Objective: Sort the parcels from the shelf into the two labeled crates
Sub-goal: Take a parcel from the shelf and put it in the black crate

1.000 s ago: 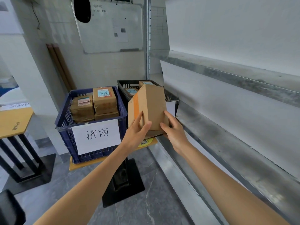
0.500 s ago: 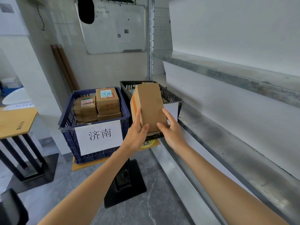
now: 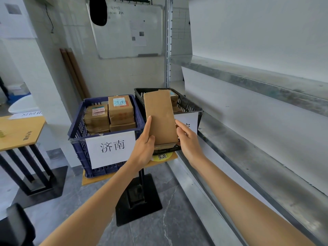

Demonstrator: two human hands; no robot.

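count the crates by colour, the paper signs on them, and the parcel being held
blue crate: 1
black crate: 1
paper signs: 2 (blue crate's sign, black crate's sign)
held parcel: 1
total: 5

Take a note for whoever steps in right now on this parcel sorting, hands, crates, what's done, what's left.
Left hand and right hand: both grip one brown parcel, upright, in front of the black crate.
Blue crate, marked 济南, holds stacked parcels; the black crate holds other parcels.
Done: those are sorted.
Left: crate the held parcel. Its label faces away, so check it first.
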